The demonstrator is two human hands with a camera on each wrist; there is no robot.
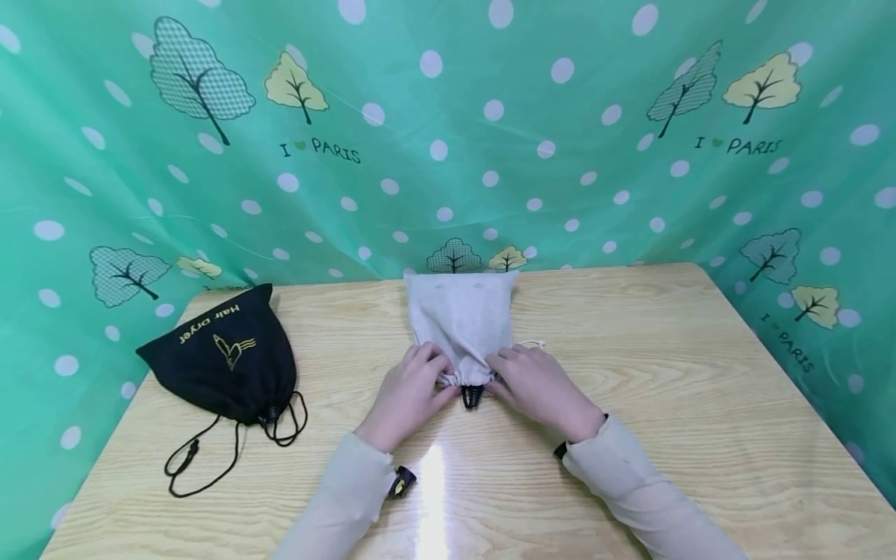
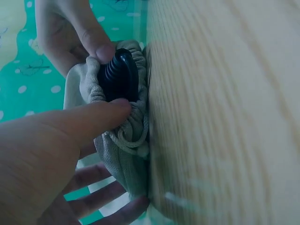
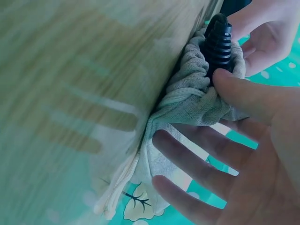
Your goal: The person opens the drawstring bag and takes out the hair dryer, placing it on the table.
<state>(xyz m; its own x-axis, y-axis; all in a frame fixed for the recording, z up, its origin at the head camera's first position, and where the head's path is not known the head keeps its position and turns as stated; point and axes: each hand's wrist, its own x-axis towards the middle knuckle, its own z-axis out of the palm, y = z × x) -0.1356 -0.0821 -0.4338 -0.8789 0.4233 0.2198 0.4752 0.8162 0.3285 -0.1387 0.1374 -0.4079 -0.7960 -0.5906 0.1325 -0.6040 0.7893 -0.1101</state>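
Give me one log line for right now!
left hand: pinches grey bag mouth; right hand: pinches opposite side; black ribbed piece: sticking out; black bag: lying at left

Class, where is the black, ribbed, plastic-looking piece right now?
In the head view, the black, ribbed, plastic-looking piece is just right of centre, poking from the near end of the pale grey cloth bag, between the left grip and right grip.

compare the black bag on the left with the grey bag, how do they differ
The black bag carries gold lettering reading "Hair Dryer"; the grey bag shows only faint marks. The black bag lies untouched, while the left hand and right hand hold the grey bag's gathered end. The black bag lies slanted on the table, the grey bag roughly straight. Both are drawstring bags.
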